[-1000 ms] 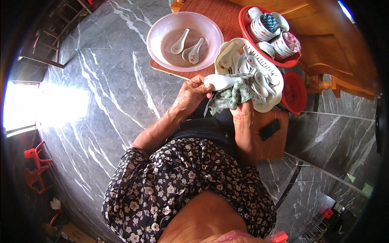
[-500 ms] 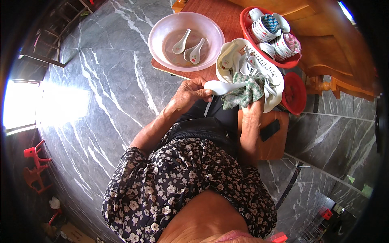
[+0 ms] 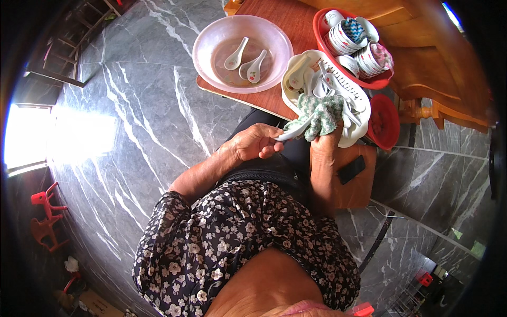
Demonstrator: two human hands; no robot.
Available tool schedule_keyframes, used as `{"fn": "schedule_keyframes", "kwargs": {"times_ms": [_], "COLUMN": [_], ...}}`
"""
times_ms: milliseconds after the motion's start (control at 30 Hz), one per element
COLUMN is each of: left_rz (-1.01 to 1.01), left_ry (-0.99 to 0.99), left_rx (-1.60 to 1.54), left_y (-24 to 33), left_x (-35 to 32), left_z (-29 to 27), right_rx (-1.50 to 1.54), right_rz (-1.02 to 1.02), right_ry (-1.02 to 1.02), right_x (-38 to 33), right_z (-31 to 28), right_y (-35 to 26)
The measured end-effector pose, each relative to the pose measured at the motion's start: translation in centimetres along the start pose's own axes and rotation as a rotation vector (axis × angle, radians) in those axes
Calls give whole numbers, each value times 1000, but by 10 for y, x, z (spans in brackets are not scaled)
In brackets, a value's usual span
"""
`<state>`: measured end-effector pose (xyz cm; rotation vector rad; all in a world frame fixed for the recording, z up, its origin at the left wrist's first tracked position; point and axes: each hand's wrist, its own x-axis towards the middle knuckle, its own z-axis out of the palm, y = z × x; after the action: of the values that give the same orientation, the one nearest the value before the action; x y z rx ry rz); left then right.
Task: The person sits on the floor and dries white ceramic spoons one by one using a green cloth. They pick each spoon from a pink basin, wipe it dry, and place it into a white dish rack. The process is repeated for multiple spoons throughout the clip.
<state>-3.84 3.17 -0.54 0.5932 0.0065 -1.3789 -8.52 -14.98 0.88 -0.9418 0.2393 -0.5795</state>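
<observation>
The left hand (image 3: 259,142) pinches the near end of a white spoon (image 3: 294,131) between thumb and fingers; the right hand (image 3: 326,140) clutches a green-and-white cloth (image 3: 323,113) against the other end. The spoon (seen almost edge-on) lies between the two hands, pointing toward two o'clock. Counting from it, a white basket (image 3: 355,87) full of loose spoons (image 3: 297,79) stands at one o'clock, just beyond the cloth. A dark phone (image 3: 351,169) rests at four o'clock on a brown wooden surface (image 3: 348,198). At three o'clock is a small red basin (image 3: 384,132). At eleven, a pale pink basin (image 3: 198,53) contains three spoons (image 3: 236,55). Farther out, toward one, a red basin (image 3: 318,37) holds stacked bowls (image 3: 338,42).
</observation>
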Motion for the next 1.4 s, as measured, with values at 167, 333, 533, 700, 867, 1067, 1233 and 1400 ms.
{"fn": "schedule_keyframes", "kwargs": {"times_ms": [167, 333, 533, 700, 867, 1067, 1233, 1400], "left_rz": [220, 519, 683, 694, 611, 505, 569, 774], "left_ry": [229, 422, 527, 440, 449, 437, 444, 490], "left_rx": [154, 284, 623, 675, 686, 690, 774, 687], "left_y": [0, 4, -4, -6, -7, -10, -15, -18], "left_x": [2, 3, 8, 4, 3, -1, 4, 12], "left_z": [-2, 3, 3, 6, 11, 13, 5, 8], "right_rx": [42, 38, -165, -248, -122, -120, -108, -299], "right_rz": [64, 423, 344, 160, 74, 5, 34, 111], "right_ry": [11, -263, -263, -194, -13, 112, 57, -72], "right_x": [-4, -12, -23, -19, -9, 6, 3, -19], "right_z": [-10, -9, 36, 22, 14, -3, 4, 18], "right_y": [15, 17, 23, 34, 18, 16, 23, 36]}}
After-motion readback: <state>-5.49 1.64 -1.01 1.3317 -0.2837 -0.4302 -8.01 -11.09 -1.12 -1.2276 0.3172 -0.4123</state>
